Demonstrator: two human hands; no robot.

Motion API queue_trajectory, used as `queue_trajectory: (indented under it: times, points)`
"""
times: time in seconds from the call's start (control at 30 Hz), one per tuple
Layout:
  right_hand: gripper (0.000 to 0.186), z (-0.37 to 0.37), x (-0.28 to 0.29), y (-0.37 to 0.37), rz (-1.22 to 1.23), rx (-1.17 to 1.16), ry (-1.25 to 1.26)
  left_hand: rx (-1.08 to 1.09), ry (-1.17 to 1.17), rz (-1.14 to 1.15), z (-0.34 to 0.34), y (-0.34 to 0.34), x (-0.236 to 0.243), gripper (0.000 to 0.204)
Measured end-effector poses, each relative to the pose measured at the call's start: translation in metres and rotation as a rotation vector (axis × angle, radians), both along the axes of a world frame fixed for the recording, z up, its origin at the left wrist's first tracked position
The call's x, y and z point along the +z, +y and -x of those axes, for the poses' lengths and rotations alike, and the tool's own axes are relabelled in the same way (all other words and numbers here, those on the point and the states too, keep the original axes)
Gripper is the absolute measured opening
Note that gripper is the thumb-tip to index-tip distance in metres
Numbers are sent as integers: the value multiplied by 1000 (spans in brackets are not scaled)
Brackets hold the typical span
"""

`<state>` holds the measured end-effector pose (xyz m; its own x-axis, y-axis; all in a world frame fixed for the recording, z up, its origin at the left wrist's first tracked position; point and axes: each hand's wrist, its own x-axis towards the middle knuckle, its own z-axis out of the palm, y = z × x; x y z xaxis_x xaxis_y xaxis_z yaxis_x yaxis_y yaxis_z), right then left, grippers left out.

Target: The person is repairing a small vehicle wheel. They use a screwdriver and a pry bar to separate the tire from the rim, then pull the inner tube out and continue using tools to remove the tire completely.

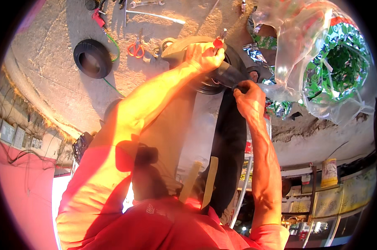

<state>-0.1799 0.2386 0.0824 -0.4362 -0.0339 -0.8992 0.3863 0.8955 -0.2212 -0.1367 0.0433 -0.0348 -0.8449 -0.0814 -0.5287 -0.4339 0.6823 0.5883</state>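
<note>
My left hand (pixel 203 57) is closed around a small tool with a red handle (pixel 218 42); a metal tip sticks up past the fingers, but its kind is unclear. Below and to the right, my right hand (pixel 251 100) pinches the near end of a piece of black rubber (pixel 231 76) that looks like an inner tube. This rubber stretches between both hands. Under them lies a dark round tyre or wheel (pixel 235 53), partly hidden by my left hand and the rubber. My legs are on its near side.
A small black tyre (pixel 77 64) lies at left beside a green hose (pixel 112 41) with a red air gun (pixel 98 19). Orange-handled scissors (pixel 136 50), a spanner (pixel 149 3) and a metal rod (pixel 163 17) are on the ground. At right stands clear plastic wrapping (pixel 285 46) with green foil.
</note>
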Motion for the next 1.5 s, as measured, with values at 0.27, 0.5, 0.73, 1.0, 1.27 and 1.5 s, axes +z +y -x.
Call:
queue_trajectory:
  times: [0.27,0.5,0.73,1.0,1.27,1.5]
  points:
    - [30,30,-52,-12,108,333,-124,-58,-108,-81,-22,-10,2,19]
    - [21,70,-115,-24,209,478,-374,-70,-112,-84,-25,-13,-26,21]
    - [34,91,-145,-19,289,391,-385,-13,-138,-124,-5,-22,-49,24]
    - [24,43,-60,5,336,340,-100,-26,19,-33,-13,-30,-38,22]
    - [28,-9,43,66,95,-207,-257,23,-84,-41,-11,-25,-18,24]
    - [24,-179,-77,54,101,-638,-193,50,-174,51,-1,-28,-16,28]
